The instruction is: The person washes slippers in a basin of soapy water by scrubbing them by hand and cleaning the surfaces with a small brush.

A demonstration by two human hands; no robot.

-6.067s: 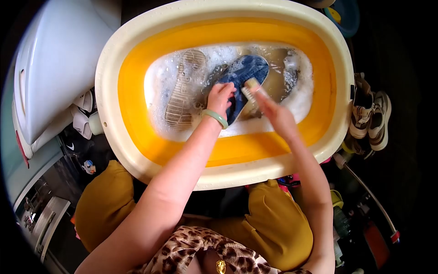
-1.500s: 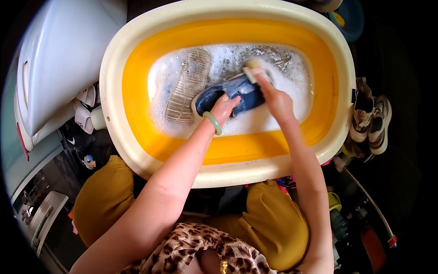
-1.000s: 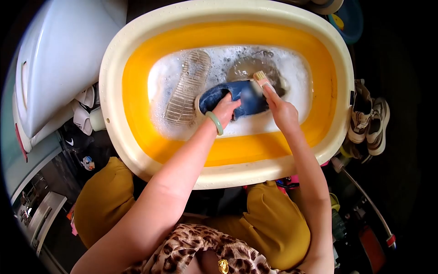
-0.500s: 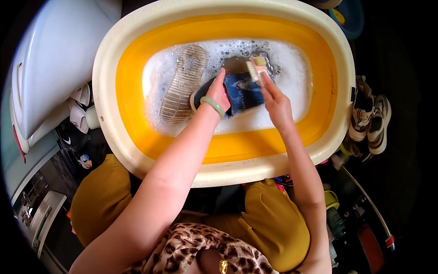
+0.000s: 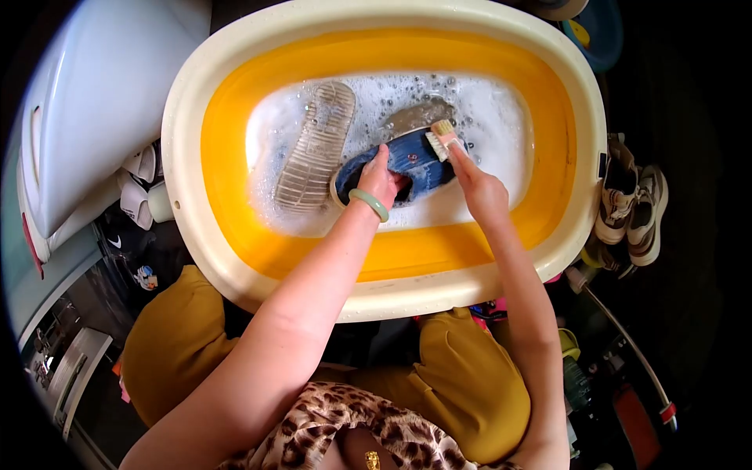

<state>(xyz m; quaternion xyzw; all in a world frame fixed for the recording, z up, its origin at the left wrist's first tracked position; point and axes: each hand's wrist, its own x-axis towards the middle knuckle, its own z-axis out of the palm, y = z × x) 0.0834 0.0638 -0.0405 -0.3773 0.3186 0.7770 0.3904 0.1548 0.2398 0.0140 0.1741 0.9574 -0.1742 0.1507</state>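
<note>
My left hand (image 5: 380,180) grips a blue denim shoe (image 5: 419,153) at its opening, the thumb on top and the fingers partly hidden inside. In my right hand (image 5: 479,184) is a scrub brush (image 5: 442,139) with pale bristles and a pinkish body; its bristles are at the shoe's toe end. Left of the shoe, a second shoe lies sole up (image 5: 317,149), its ridged sole showing above the suds. Both shoes are in soapy water (image 5: 501,117) in an oval tub (image 5: 384,301) with a cream rim and yellow inner wall.
A pair of sneakers (image 5: 646,211) stands right of the tub. White slippers (image 5: 135,200) and a large white curved basin-like object (image 5: 110,102) are at the left. A blue basin (image 5: 603,35) sits at the upper right. My knees (image 5: 176,337) are against the tub's near side.
The denim shoe has turned so more of its upper and opening show. The brush has shifted slightly down, onto the toe end. My left hand has moved a little with the shoe.
</note>
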